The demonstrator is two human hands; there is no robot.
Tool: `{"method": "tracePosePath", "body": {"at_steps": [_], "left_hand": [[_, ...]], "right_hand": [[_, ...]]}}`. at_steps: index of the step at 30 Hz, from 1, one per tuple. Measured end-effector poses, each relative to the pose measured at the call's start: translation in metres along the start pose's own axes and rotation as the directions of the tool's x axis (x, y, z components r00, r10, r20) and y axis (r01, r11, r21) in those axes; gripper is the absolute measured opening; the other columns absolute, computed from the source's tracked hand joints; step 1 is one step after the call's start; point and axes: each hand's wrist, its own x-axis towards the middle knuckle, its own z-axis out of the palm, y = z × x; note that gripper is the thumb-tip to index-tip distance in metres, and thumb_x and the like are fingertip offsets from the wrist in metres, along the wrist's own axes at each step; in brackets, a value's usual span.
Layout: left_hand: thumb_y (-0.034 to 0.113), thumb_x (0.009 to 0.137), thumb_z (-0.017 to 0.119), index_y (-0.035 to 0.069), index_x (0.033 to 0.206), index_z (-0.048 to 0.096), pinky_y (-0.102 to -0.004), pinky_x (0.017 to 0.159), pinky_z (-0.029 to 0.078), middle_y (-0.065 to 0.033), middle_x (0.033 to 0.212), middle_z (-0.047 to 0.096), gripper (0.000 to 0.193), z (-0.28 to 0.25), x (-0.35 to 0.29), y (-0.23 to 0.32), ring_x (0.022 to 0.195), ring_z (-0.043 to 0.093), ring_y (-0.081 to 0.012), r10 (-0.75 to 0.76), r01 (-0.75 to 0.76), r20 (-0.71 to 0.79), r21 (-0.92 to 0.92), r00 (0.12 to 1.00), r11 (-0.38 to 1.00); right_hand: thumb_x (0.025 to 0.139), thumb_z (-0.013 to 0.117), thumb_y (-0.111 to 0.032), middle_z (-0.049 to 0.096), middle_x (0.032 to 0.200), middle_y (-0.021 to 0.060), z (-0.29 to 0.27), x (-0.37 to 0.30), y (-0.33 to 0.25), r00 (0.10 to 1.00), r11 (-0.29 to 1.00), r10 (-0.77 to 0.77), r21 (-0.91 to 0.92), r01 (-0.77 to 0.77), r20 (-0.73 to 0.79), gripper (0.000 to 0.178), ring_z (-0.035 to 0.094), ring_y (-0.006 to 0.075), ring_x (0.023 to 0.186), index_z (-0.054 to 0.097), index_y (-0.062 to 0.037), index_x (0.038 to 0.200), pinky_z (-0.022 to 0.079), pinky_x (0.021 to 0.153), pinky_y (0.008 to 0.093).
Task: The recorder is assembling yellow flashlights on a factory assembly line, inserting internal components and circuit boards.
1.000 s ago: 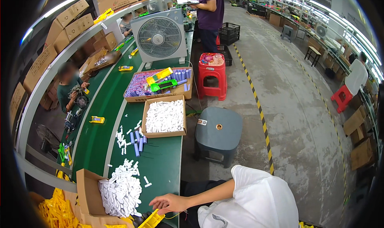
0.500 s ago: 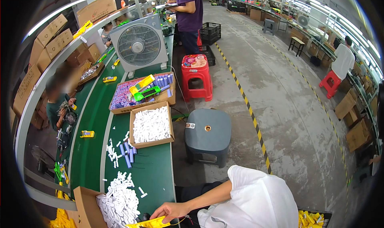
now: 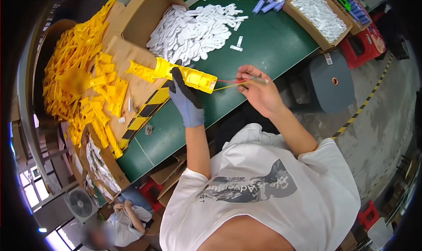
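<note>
My left hand (image 3: 188,99), in a grey-blue glove with dark fingers, grips a long yellow plastic housing (image 3: 200,80) above the green table. The housing is hollow, with its open side up. A red and a yellow wire (image 3: 227,86) run from its right end to my bare right hand (image 3: 263,95). There the thumb and fingers are closed on the wires, beside a small metal piece (image 3: 260,78) that looks like a spring. Just beyond the housing lies a heap of white plastic parts (image 3: 193,33).
Yellow housings (image 3: 72,75) pile up on the wooden board at left. A cardboard box (image 3: 151,15) lies tipped behind the white heap. Purple cylindrical cells (image 3: 268,2) and a carton of white pieces (image 3: 318,15) are at far right. A grey stool (image 3: 332,81) stands right; another person (image 3: 129,220) sits lower left.
The view has swung down toward my body and the left of the table. My right hand has moved off the housing to its right, with the wires stretched between. My left glove shows fully now.
</note>
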Motion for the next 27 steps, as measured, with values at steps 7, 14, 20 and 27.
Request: {"method": "tracePosePath", "body": {"at_steps": [7,14,20,27], "left_hand": [[0.037,0.097,0.053,0.003,0.116,0.055,-0.0284,0.065,0.049,-0.0065,0.085,0.059,0.038,-0.026,-0.009,-0.008,0.072,0.059,-0.0148,0.002,0.006,-0.074,0.095,0.997,0.995],[0.036,0.096,0.055,0.005,0.111,0.051,-0.0289,0.060,0.050,-0.0080,0.078,0.057,0.036,-0.029,-0.010,-0.012,0.066,0.059,-0.0166,-0.087,0.088,-0.077,0.008,0.993,0.996],[0.043,0.096,0.051,0.008,0.107,0.049,-0.0306,0.051,0.051,-0.0092,0.072,0.058,0.037,-0.036,-0.015,-0.016,0.057,0.060,-0.0187,-0.246,0.245,0.009,0.083,0.969,0.966],[0.041,0.102,0.036,0.007,0.119,0.052,-0.0277,0.065,0.054,-0.0053,0.093,0.062,0.041,-0.029,-0.030,-0.030,0.075,0.063,-0.0133,-0.410,0.393,0.201,0.120,0.890,0.912]], "right_hand": [[0.088,0.060,-0.002,0.061,0.108,0.0086,0.006,-0.008,-0.005,0.996,0.948,0.089,-0.309,-0.077,0.026,0.034,0.059,0.0137,0.099,0.053,0.0001,0.122,0.047,0.088,0.0271],[0.089,0.064,-0.004,0.063,0.109,0.0109,0.003,-0.002,-0.008,1.000,0.890,0.001,-0.457,-0.009,-0.018,0.027,0.062,0.0150,0.100,0.058,0.0031,0.113,0.049,0.087,0.0256],[0.087,0.066,-0.003,0.066,0.102,0.0103,0.002,0.011,-0.003,0.996,0.867,-0.078,-0.496,0.042,-0.052,0.021,0.063,0.0133,0.096,0.062,0.0042,0.107,0.050,0.086,0.0250],[0.083,0.072,-0.005,0.068,0.093,0.0089,0.018,0.041,0.011,0.995,0.820,-0.097,-0.565,0.091,0.020,0.022,0.064,0.0097,0.084,0.064,0.0036,0.101,0.051,0.076,0.0220]]}}
